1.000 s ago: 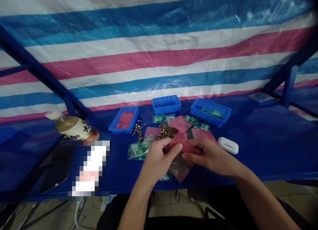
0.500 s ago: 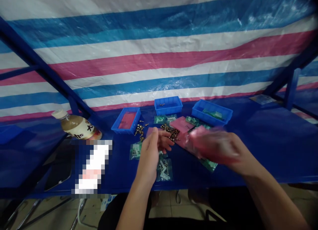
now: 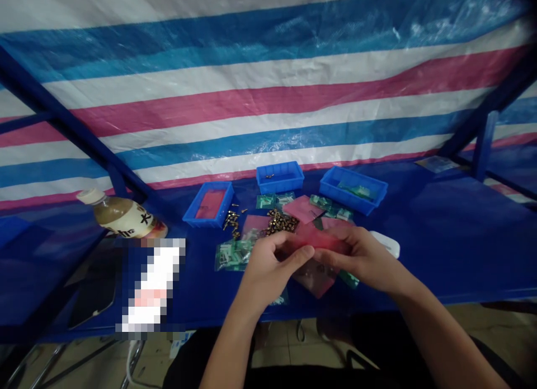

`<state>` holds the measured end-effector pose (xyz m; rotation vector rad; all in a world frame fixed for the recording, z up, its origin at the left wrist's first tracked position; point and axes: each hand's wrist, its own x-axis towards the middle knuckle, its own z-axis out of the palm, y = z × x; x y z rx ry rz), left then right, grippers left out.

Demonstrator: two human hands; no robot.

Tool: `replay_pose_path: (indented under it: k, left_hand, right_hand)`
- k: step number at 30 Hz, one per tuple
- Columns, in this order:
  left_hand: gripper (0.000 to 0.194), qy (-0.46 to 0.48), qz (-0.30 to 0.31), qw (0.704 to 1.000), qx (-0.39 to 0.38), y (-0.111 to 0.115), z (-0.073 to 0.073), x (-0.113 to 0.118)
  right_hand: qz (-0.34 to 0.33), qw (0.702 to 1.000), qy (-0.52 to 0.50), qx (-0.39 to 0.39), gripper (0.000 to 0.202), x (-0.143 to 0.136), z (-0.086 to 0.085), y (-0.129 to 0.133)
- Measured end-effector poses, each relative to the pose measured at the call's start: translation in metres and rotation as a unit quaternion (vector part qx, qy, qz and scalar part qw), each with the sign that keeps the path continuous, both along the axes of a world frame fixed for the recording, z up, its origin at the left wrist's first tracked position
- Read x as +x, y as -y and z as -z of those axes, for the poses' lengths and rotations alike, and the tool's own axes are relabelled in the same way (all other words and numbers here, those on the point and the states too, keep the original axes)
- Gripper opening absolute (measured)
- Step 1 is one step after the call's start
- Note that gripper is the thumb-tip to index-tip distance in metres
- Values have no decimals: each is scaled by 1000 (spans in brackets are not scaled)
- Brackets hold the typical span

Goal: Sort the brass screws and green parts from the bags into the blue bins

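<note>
A pink plastic bag (image 3: 316, 274) is stretched between my two hands, low over the table's front half. My left hand (image 3: 274, 260) pinches its upper left edge, and my right hand (image 3: 361, 252) grips the upper right side. Just beyond the fingers lies a pile of small brass-coloured screws (image 3: 282, 221), with a smaller group of screws (image 3: 232, 221) to its left. Another pink bag (image 3: 304, 208) rests behind the pile. Green-tinted packets of parts (image 3: 230, 254) lie left of my left hand, and more green packets (image 3: 321, 202) are farther back.
Three blue trays stand behind: the left one (image 3: 188, 216) holds pink bags, the middle one (image 3: 293, 182) a few small pieces, the right one (image 3: 333, 190) green packets. A bottle (image 3: 126, 215) and phone (image 3: 94, 294) are left; a white object (image 3: 388, 245) sits right.
My right hand has moved left with the pink bag to meet my left hand. The left fingers have closed on the bag. A white object now shows beyond my right hand.
</note>
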<state>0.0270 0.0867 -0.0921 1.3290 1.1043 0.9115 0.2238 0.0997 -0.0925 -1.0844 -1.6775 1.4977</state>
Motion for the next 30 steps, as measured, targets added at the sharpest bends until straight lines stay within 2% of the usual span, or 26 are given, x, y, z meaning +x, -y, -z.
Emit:
replay_pose_path:
  k: [3,5,8,10,12,18,23,30]
  left_hand:
    - [35,12,-28,999,-19,0,1,-1]
    - [35,38,-17,998,-36,0,-1,-1]
    - [35,59,5,996,-64,1,-4,1]
    - [33,55,-2,996,-72,1,-4,2]
    - [31,60,-23,996,-68,0,-3,1]
    - [29,80,-105,990,-49,-3,1,-3]
    - [29,80,-122,988,-42,-3,2,-1]
    - [25,52,-144,988,-27,-1,4,0]
  right_hand:
    - [68,997,-23,11,30,-7,1,-2]
    - [105,994,-42,6,34,-12,2,-3]
    - [131,990,-52,-6,38,-17,3,-3]
    - [137,989,-55,-6,37,-18,2,-2]
    - [123,990,-65,-3,36,-18,0,-1]
    - [-14,997,-69,-33,34,-18,4,-1]
    - [-29,997,-60,-34,32,-18,14,-2]
    - [-53,998,-36,-20,34,-19,7,0]
